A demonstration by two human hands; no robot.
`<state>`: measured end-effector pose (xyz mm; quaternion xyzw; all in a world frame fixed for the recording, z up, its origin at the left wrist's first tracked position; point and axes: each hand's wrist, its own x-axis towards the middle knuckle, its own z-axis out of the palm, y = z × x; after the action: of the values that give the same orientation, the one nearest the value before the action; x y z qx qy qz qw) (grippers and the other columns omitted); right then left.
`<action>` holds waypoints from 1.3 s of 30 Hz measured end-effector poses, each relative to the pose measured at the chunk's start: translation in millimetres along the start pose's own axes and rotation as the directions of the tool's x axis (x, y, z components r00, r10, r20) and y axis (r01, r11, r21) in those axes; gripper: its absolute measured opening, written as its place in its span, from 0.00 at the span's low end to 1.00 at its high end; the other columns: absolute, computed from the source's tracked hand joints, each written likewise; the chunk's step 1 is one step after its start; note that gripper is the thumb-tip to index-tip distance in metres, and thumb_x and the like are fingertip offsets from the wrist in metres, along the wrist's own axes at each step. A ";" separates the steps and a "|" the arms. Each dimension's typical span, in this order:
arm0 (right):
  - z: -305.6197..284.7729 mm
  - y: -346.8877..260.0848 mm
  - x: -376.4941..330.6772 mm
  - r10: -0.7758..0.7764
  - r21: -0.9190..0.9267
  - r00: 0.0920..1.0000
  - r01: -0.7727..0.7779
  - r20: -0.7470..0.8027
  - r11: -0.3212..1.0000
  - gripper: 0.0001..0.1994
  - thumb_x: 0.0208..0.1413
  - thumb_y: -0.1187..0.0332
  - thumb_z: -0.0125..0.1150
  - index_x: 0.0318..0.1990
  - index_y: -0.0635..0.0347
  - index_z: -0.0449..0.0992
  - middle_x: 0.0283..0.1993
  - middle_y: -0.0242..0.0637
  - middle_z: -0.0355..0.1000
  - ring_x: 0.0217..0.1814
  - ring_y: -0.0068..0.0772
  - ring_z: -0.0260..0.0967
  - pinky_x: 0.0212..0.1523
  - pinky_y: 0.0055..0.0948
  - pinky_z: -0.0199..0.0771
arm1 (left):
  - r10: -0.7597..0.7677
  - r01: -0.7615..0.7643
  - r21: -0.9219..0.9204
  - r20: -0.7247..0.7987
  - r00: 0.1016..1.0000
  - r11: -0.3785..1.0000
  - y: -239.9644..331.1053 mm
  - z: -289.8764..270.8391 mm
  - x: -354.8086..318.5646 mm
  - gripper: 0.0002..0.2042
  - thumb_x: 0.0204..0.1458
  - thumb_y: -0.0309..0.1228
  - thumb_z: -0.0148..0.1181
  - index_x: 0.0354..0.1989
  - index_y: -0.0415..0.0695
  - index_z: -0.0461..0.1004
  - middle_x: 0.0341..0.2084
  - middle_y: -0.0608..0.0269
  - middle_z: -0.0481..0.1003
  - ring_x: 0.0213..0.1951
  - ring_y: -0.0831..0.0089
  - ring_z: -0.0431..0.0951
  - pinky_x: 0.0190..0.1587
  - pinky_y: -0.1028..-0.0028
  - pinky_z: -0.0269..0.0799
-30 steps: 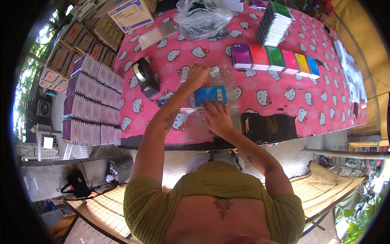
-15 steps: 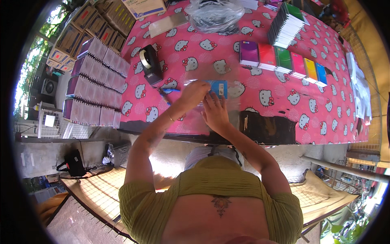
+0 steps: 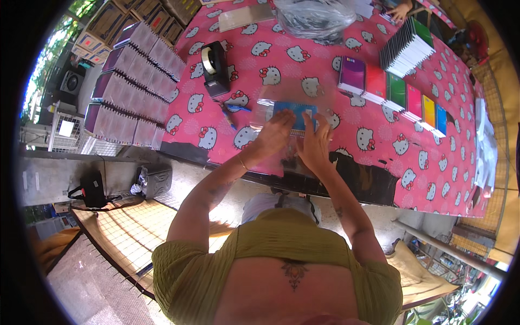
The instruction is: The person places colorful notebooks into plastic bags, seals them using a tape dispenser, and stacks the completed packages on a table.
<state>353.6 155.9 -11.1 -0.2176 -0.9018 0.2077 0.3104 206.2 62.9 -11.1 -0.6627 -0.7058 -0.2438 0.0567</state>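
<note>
Fingers of both hands rest on a blue notebook [image 3: 295,106] at the near side of the counter [image 3: 298,54].

The left hand's [image 3: 274,131] fingers are bunched close together over the notebook's middle, and the right hand's [image 3: 316,145] are slightly parted at its right side; I cannot tell whether either pinches anything. Clear plastic [image 3: 265,110] lies about the notebook, reaching past its left edge. Slim blue items [image 3: 238,108] lie to the left, near a black tape dispenser [image 3: 218,78]. Spiral-bound stacks [image 3: 132,81] stand at far left. To the right, a row of coloured notebooks [image 3: 396,92] runs below a tall stack [image 3: 403,51]; beyond it shows another person's hand [image 3: 401,11].
</note>
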 end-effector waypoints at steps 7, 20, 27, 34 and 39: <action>-3.4 27.4 -0.4 -0.286 -0.390 0.935 0.348 0.210 0.853 0.20 0.52 0.68 0.57 0.54 0.61 0.74 0.53 0.36 0.70 0.58 0.34 0.67 0.56 0.37 0.63 | -0.010 0.024 0.089 -0.151 0.989 0.996 21.5 -26.2 -14.2 0.16 0.55 0.26 0.54 0.51 0.33 0.72 0.52 0.42 0.73 0.57 0.51 0.72 0.60 0.62 0.68; -4.4 18.3 2.5 -0.341 -0.319 0.926 0.375 0.161 0.870 0.21 0.50 0.68 0.62 0.55 0.59 0.74 0.48 0.34 0.70 0.51 0.34 0.71 0.49 0.37 0.67 | -0.970 0.558 -0.827 0.071 0.234 0.074 -235.7 -91.5 -29.1 0.10 0.46 0.32 0.69 0.32 0.38 0.82 0.22 0.64 0.76 0.27 0.65 0.76 0.35 0.63 0.73; -3.3 20.8 -3.4 -0.352 -0.273 0.929 0.370 0.115 0.888 0.20 0.50 0.65 0.64 0.51 0.58 0.76 0.48 0.32 0.71 0.55 0.33 0.71 0.50 0.37 0.67 | -0.959 0.571 -0.776 -0.160 0.232 0.267 -212.8 -45.7 -73.4 0.11 0.47 0.36 0.64 0.34 0.44 0.84 0.30 0.53 0.81 0.33 0.58 0.82 0.38 0.63 0.77; -5.9 29.2 -0.8 -0.351 -0.244 0.932 0.363 0.093 0.899 0.17 0.50 0.66 0.63 0.49 0.56 0.78 0.45 0.30 0.72 0.55 0.32 0.71 0.50 0.36 0.66 | -0.848 0.908 0.055 -0.340 0.408 0.415 -200.2 -85.7 -35.8 0.12 0.48 0.38 0.60 0.34 0.46 0.82 0.33 0.48 0.81 0.34 0.52 0.82 0.37 0.60 0.77; -5.7 36.9 -1.8 -0.327 -0.272 0.943 0.333 0.067 0.903 0.17 0.48 0.66 0.64 0.47 0.55 0.78 0.45 0.29 0.72 0.53 0.31 0.72 0.49 0.35 0.66 | -0.928 0.199 -0.970 0.199 0.315 -0.140 -189.0 -64.3 -46.7 0.07 0.55 0.34 0.63 0.34 0.43 0.78 0.19 0.70 0.72 0.16 0.78 0.66 0.20 0.77 0.64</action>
<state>368.3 186.6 -26.6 -0.1014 -0.9487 0.0252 0.2983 13.9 -7.0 -24.5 0.0119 -0.5726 -0.7830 -0.2427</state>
